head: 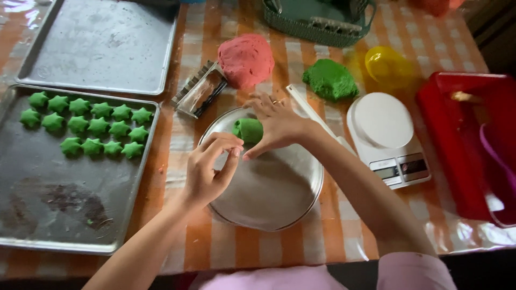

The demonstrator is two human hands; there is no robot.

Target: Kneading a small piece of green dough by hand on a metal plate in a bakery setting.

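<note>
We see green star-shaped dough pieces (88, 126) on the flat metal baking tray (59, 215). Our right hand (279, 126) grips the small green dough lump (248, 130) at the round metal plate (274, 193)'s top edge; our left hand (209, 169) pinches just beside it.

A green dough piece (248, 129), red dough mound (246, 59) and orange-and-white checked tablecloth (279, 244) were seen.

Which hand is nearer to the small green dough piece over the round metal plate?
Right. The right hand holds the green dough piece in its fingers; the left hand is just below-left of it, fingertips close.
</note>
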